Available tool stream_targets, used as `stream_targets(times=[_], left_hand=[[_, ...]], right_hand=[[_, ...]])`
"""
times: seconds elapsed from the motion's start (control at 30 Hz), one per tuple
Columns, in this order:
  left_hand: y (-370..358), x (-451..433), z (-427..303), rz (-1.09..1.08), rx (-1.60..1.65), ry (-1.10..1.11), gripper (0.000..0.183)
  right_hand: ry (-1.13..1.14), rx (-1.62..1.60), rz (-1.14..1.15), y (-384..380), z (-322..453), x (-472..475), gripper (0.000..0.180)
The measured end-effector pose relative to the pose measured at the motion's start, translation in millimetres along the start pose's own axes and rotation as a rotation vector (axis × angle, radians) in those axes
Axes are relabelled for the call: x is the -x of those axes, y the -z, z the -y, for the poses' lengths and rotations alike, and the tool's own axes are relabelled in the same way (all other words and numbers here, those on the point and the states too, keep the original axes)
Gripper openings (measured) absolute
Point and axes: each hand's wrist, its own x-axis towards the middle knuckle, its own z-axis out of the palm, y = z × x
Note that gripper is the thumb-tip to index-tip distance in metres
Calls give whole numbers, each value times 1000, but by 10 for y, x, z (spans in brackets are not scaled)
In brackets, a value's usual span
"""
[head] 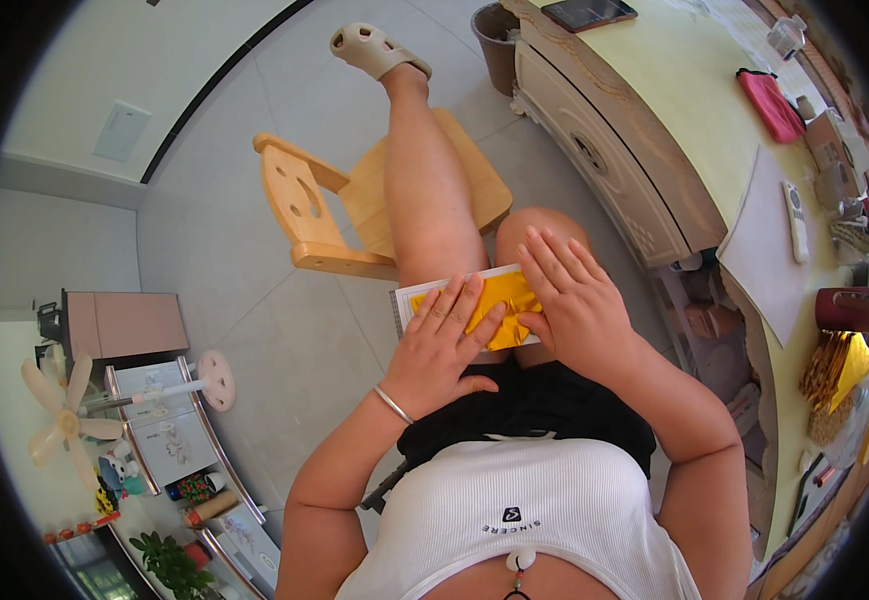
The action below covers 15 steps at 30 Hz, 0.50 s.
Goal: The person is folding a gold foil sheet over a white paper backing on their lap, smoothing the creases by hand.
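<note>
A sheet of shiny yellow foil or paper (505,298), creased on its right part, lies on a white book or pad (404,295) across my lap. Spread over the left part of the yellow sheet is my left hand (440,349), palm down, with a bangle at the wrist. My right hand (573,300) lies palm down at the sheet's right end, its thumb against the creases. Neither hand plainly grips anything. What lies beneath the palms is hidden.
A wooden child's chair (374,195) stands under my outstretched leg. On the right, a long table (674,90) holds a phone (589,12), a pink pouch (772,105), a remote control (796,221), a dark red cup (851,309) and folded golden papers (832,367). A bin (496,49) stands beside it.
</note>
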Motion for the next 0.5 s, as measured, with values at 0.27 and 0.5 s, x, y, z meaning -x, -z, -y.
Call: stream_targets(times=[0.27, 0.5], left_hand=[[116, 13, 44, 92, 50, -53, 95], [209, 55, 126, 96, 142, -138, 98]], right_hand=[[21, -41, -9, 52, 12, 57, 94], [9, -87, 24, 72, 43, 73, 105]])
